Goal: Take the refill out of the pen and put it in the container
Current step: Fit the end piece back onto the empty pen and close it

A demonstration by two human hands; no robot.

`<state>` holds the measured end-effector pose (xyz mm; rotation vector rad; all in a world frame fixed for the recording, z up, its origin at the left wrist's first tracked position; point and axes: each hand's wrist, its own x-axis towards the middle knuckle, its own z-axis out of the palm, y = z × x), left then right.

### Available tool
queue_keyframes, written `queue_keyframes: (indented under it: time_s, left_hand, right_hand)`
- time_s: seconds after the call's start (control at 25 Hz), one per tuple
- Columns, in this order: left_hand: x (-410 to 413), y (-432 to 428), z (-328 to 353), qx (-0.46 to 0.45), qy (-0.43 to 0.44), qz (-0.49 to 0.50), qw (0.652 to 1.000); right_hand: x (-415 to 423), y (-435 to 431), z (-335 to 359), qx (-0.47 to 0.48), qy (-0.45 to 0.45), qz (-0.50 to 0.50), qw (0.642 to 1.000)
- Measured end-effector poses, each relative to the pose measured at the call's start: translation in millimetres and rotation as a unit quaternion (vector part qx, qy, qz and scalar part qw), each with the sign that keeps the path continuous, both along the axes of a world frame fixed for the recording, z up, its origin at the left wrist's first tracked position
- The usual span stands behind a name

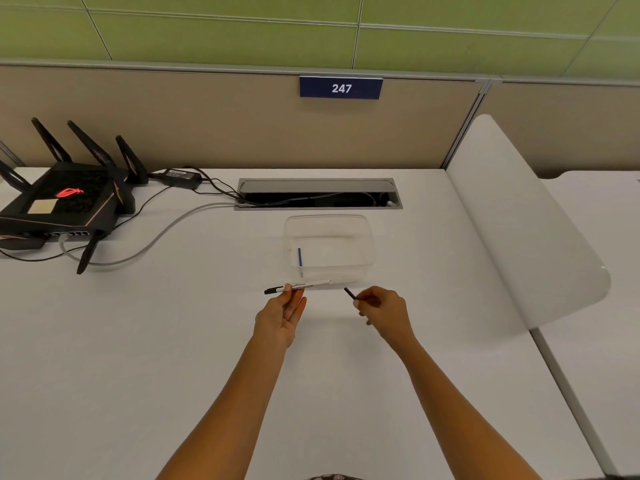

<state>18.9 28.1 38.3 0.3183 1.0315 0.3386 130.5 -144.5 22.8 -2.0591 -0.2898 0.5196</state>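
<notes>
My left hand [282, 315] pinches a white pen barrel with a black cap [298, 286], held level just in front of the clear plastic container [369, 244]. To the right, my right hand [384, 311] is closed around a thin dark piece [349, 293] that sticks out up and left from the fingers, apart from the barrel's open end. Whether this piece is the refill or the pen's tip I cannot tell. Inside the container a blue refill [300, 260] lies near its left wall.
A black router [65, 199] with antennas and several cables sits at the far left. An open cable slot [318, 194] lies behind the container. A white divider panel [519, 220] borders the desk on the right.
</notes>
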Motion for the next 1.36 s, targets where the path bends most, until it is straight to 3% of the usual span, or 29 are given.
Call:
queue_keyframes:
  time_s: [0.24, 0.76, 1.36]
  left_hand:
    - [0.5, -1.3, 2.6, 0.0, 0.0, 0.005, 1.0]
    - [-5.9, -0.3, 7.4, 0.004, -0.006, 0.006, 1.0]
    - [-12.6, 3.2, 16.9, 0.089, 0.009, 0.009, 0.996]
  right_hand:
    - [-11.3, 15.0, 40.4, 0.091, -0.044, 0.036, 0.994]
    - [-19.4, 13.1, 48.9, 0.059, -0.103, 0.055, 0.991]
    - [-24.3, 13.6, 49.5, 0.02, -0.155, 0.09, 0.984]
